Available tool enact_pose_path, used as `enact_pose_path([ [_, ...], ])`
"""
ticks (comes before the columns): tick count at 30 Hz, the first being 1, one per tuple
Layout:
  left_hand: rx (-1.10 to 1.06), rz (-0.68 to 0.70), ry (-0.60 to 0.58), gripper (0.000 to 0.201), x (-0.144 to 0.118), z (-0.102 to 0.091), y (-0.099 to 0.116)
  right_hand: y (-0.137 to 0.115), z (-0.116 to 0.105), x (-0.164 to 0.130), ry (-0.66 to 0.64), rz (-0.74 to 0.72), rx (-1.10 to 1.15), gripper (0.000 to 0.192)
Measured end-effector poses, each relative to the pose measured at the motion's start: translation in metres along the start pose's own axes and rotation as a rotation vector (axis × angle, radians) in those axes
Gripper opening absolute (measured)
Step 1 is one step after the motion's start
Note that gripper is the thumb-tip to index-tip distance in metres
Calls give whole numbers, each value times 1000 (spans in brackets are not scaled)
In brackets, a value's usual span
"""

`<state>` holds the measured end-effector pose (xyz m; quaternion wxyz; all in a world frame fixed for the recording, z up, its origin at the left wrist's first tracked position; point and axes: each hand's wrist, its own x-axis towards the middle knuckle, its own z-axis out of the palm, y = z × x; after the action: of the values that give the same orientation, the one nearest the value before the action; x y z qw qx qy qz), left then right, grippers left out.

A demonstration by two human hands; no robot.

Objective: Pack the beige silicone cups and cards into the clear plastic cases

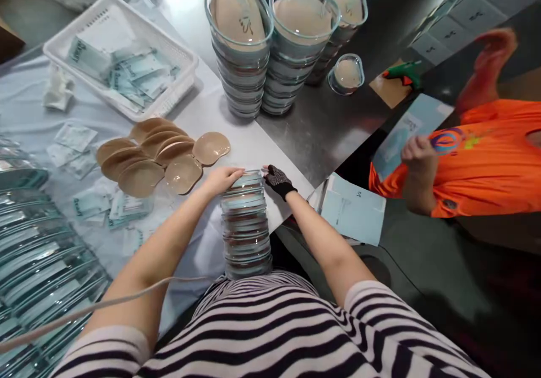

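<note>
A tall stack of clear plastic trays with tan layers between them leans against my striped shirt. At its far end, my left hand grips the left rim, thumb lying along the edge. My right hand, in a black dotted glove with bare fingertips, holds the opposite rim; its fingers are partly hidden. Left of the stack, several tan adhesive bra cups lie overlapping on the white table covering, some of them shiny. The closest one to my left hand is a glossy tan cup.
Tall stacks of filled trays stand at the back, with a short one beside them. A white basket holds printed packets. More clear trays fill the left side. A co-worker in an orange shirt is at the right, near boxes.
</note>
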<state>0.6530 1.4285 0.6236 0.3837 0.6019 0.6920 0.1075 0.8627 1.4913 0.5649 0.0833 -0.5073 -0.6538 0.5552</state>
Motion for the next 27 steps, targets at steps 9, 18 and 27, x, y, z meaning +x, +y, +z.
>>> enact_pose_path([
  [9,-64,-50,-40,53,-21,0,-3,23,-21,50,-735,302,142,16],
  [18,-120,-95,-161,59,-13,-19,-3,-5,-19,24,-403,70,229,20],
  [27,-147,-100,-96,60,-20,-15,-10,-8,-17,13,-538,260,187,2],
])
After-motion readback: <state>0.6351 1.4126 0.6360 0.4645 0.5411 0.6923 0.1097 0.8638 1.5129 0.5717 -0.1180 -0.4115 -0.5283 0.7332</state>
